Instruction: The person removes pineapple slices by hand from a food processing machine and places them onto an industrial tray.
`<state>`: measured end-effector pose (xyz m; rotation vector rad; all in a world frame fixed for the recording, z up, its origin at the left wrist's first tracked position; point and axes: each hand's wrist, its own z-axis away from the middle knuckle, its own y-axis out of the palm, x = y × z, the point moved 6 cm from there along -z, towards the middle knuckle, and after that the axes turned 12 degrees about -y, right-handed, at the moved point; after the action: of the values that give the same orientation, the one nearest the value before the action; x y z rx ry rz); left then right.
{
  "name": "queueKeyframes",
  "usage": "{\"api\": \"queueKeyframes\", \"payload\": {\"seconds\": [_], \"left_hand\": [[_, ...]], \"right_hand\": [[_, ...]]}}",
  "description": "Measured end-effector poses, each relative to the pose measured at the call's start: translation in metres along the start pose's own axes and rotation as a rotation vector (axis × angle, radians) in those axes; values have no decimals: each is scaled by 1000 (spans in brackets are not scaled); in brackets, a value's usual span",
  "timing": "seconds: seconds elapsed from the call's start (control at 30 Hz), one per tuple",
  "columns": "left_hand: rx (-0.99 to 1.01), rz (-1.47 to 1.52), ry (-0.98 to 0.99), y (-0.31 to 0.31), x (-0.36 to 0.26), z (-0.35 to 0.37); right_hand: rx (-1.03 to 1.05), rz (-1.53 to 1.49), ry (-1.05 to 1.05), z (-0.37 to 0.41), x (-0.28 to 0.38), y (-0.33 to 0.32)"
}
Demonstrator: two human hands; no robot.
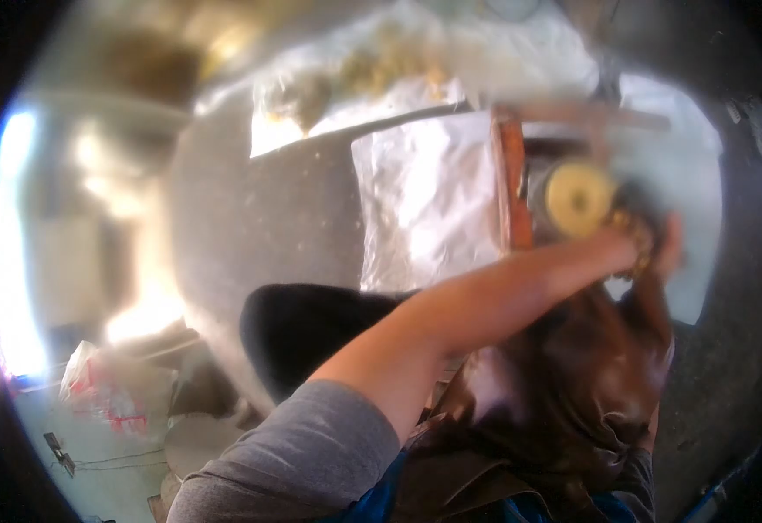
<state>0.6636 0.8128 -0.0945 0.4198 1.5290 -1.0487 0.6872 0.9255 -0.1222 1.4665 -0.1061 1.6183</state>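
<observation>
My left arm reaches across to the right, and my left hand (629,247) is at a blurred cluster of small yellowish-brown pieces (633,228). Close beside it, my right hand (670,248) is partly seen at the right of the same cluster. Smear and overlap hide the fingers of both hands. A round yellow disc (579,200) with a darker centre lies just left of the hands, on or in a device with a reddish-brown wooden frame (513,183). What exactly the hands hold is too blurred to tell.
Shiny crumpled sheeting (429,200) lies left of the frame. Beyond it, blurred yellowish pieces (389,65) rest on more pale sheeting. A brown apron (555,401) covers my lap, beside a dark-clothed knee (311,336). A plastic bag (111,388) is at the lower left.
</observation>
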Motion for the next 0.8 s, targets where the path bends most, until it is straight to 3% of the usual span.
{"api": "queueKeyframes", "payload": {"seconds": [0.2, 0.3, 0.6, 0.67, 0.8], "left_hand": [[44, 233, -86, 9, 14, -6], [56, 320, -111, 15, 21, -10], [72, 452, -153, 17, 28, -9], [76, 478, -163, 21, 30, -9], [83, 471, -171, 17, 32, -9]], "right_hand": [[-86, -15, -6, -7, -6, -12], [-136, 195, -206, -17, -4, -27], [-102, 130, -146, -11, -1, -20], [-112, 21, -20, -5, -5, -13], [-138, 30, -62, -9, -6, -17]]}}
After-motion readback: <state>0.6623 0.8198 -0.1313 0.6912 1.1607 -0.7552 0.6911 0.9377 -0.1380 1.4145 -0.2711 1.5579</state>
